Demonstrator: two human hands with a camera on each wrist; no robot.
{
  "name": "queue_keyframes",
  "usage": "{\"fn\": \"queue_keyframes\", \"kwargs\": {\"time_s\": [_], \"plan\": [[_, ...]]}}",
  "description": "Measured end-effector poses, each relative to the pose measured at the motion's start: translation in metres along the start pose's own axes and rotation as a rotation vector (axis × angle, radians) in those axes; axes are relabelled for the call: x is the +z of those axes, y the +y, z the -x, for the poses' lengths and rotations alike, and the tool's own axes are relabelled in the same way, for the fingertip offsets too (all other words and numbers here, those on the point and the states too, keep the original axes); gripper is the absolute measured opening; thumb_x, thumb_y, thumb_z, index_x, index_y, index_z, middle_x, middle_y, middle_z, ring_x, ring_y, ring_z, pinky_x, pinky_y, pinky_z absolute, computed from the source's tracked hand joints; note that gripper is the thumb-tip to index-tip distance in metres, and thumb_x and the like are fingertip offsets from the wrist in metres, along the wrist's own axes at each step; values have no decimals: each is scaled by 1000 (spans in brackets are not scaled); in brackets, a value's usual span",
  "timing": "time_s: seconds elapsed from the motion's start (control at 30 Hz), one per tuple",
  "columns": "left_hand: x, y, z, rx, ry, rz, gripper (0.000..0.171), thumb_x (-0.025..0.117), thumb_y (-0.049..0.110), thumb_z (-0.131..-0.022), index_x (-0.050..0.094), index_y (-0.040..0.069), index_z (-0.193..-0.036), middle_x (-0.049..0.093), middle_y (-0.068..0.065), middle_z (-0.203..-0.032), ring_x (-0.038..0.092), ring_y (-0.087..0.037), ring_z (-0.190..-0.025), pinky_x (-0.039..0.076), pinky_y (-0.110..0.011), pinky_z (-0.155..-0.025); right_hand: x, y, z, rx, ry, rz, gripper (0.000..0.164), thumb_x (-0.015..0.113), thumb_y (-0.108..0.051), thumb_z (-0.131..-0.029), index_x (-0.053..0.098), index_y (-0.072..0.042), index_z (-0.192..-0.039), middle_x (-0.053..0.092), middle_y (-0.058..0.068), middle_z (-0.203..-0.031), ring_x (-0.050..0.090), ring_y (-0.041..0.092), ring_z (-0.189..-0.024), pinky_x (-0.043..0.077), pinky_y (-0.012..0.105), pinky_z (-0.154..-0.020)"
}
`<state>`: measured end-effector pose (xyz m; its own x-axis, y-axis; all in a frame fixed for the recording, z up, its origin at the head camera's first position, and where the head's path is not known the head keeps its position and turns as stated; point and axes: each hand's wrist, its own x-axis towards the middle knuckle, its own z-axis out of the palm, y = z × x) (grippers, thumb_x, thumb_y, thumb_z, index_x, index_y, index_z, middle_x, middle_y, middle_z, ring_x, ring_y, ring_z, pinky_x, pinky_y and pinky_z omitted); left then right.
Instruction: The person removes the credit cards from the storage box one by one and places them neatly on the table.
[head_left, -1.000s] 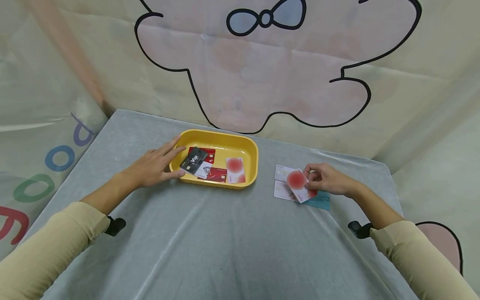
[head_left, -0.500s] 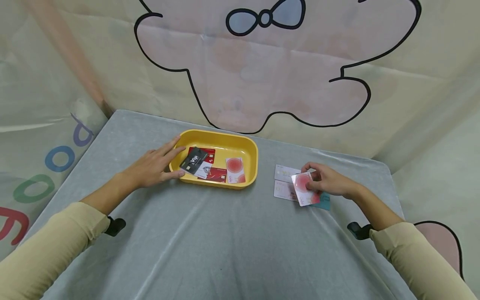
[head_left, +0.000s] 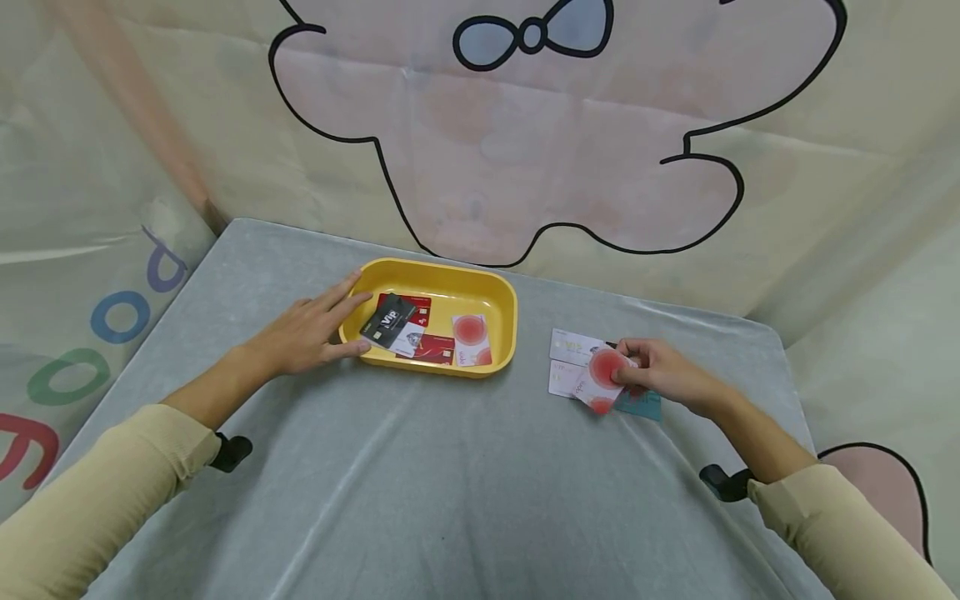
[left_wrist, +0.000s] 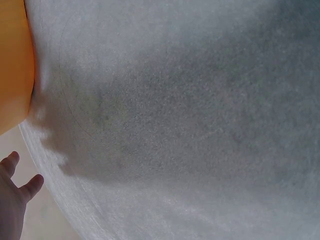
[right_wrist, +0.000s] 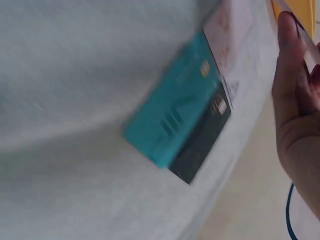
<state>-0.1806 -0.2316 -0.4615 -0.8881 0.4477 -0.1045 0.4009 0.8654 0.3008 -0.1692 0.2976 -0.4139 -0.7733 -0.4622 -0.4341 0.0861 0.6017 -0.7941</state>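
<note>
My right hand (head_left: 663, 375) pinches a white card with a red circle (head_left: 596, 385) between thumb and fingers, above a group of cards on the table. Beneath it lie a white VIP card (head_left: 573, 346), another white card (head_left: 561, 377) and a teal card (head_left: 642, 405). The right wrist view shows a black card (right_wrist: 205, 140) under the teal one's edge. My left hand (head_left: 296, 337) rests at the left end of a yellow tray (head_left: 442, 268), fingers spread over its rim. In the tray lie a black VIP card (head_left: 386, 323), red cards (head_left: 435, 351) and a similar red-circle card (head_left: 472, 342).
A grey cloth (head_left: 450, 483) covers the table. Behind the table hangs a printed curtain (head_left: 525, 150), close to the back edge. The left wrist view shows mostly cloth in shadow and the tray's orange-looking side (left_wrist: 15, 65).
The right hand has turned the red-circle card about, tilting it one way and then another, and now sits slightly lower. My left hand and the tray have not moved.
</note>
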Motion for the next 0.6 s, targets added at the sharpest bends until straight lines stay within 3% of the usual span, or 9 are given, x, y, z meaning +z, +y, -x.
{"fn": "queue_keyframes", "kwargs": {"time_s": [0.17,0.37,0.6], "plan": [[1,-1,-1,-2,4,-1,88,53,69,-90,29,17,-157,-1,-5,-168,29,-38,-145,28,-66,-108,18,9,7,49,-85,-145,28,66,-13,-96,50,7,-109,65,15,-96,69,24,-81,59,41,-78],[2,-2,-1,1,7,-1,88,53,69,-90,29,17,-157,-2,-4,-168,29,-37,-146,28,-66,-108,33,21,11,86,-144,-246,31,65,-11,-97,48,9,-115,66,17,-100,70,25,-87,57,42,-83],[3,-2,-1,-2,8,-1,88,52,70,-90,29,17,-157,-3,-3,-168,28,-37,-146,28,-67,-108,36,24,12,86,-156,-242,32,64,-11,-97,49,10,-116,66,18,-104,70,27,-90,57,44,-83]]}}
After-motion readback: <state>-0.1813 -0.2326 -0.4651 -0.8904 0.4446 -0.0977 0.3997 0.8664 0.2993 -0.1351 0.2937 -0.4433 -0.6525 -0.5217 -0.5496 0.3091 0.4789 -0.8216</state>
